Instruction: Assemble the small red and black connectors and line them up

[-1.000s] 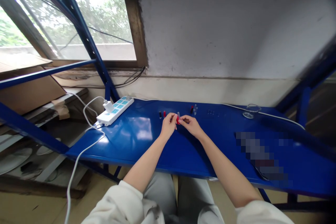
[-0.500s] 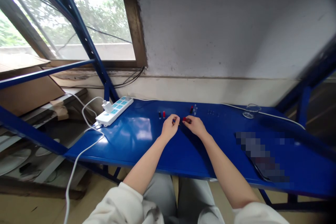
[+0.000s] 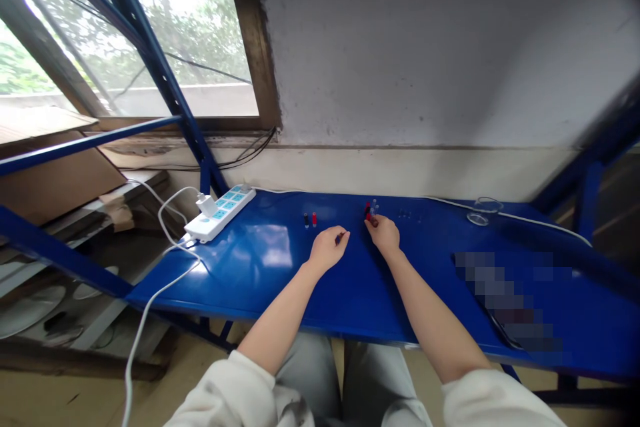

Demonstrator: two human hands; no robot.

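Note:
My left hand (image 3: 328, 248) rests on the blue metal shelf (image 3: 260, 260) with its fingers pinched on a tiny dark piece I cannot make out. My right hand (image 3: 384, 232) reaches farther back, its fingertips pinched on a small red piece at a little cluster of red, black and clear small parts (image 3: 371, 208). A black part and a red part (image 3: 311, 219) stand upright on the shelf to the left of my left hand.
A white power strip (image 3: 220, 212) with a plugged-in adapter and white cable lies at the shelf's left rear. A thin cable and clear ring (image 3: 477, 213) lie at the back right. A blurred patch (image 3: 510, 293) covers the right side. Blue rack struts cross the window.
My hands were together holding a red piece; they have come apart. The right hand carried the red piece right and back to the cluster of parts, the left stayed low on the shelf.

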